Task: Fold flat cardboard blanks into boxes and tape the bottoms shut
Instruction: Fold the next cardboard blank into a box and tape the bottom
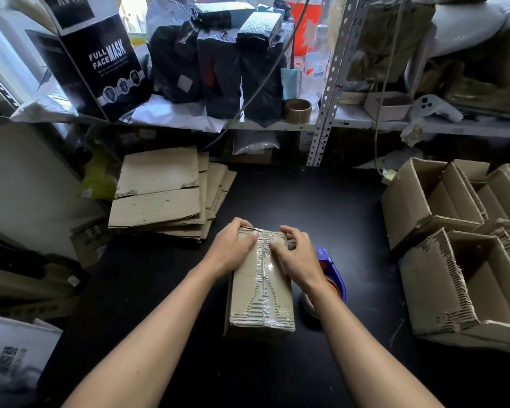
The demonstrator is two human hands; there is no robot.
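A folded brown cardboard box (261, 295) lies on the black table with its closed bottom facing up, and a strip of clear tape runs along the centre seam. My left hand (233, 245) grips the box's far left corner, fingers curled over the far edge and thumb on top beside the tape. My right hand (295, 254) rests on the far right part, its fingers curled over the far edge and thumb pressing near the tape. A blue tape dispenser (331, 275) with a tape roll lies just right of the box, partly hidden by my right wrist.
A stack of flat cardboard blanks (162, 192) lies at the far left of the table. Several open folded boxes (460, 260) crowd the right side. A shelf (277, 125) behind holds black bags, a mask box and a brown tape roll (298, 110).
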